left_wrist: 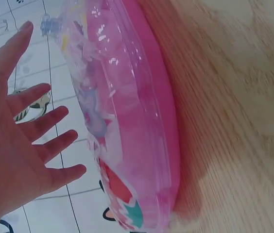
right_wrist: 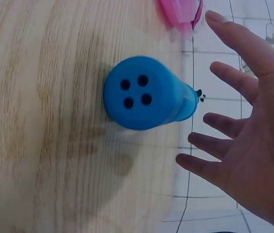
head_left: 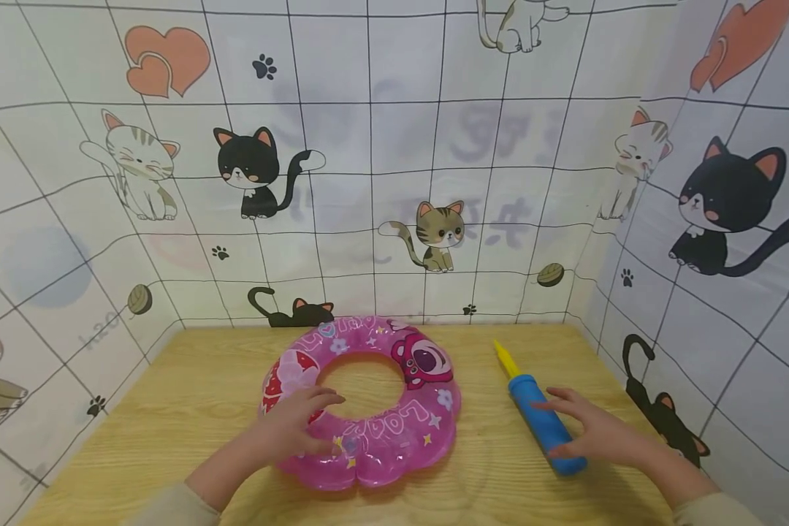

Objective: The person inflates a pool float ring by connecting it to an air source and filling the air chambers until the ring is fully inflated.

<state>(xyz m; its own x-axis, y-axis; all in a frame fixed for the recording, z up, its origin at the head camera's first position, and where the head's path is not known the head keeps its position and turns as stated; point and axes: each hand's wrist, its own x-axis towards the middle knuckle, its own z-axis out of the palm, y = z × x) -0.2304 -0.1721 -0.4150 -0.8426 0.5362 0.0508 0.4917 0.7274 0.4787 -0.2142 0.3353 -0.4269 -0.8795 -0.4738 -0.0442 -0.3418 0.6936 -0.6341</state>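
A pink inflated swim ring with a bear, a strawberry and lettering lies flat on the wooden table. My left hand hovers over its left side with the fingers spread; the left wrist view shows a gap between this hand and the ring. A clear valve sticks up from the ring near the thumb. To the right lies a blue hand pump with a yellow nozzle pointing away. Over the pump's near half is my right hand, fingers apart and holding nothing. Several holes mark the pump's blue end.
The wooden table reaches back to a wall covering printed with a grid and cartoon cats. Similar covering encloses the left and right sides. Bare tabletop shows between the ring and the pump.
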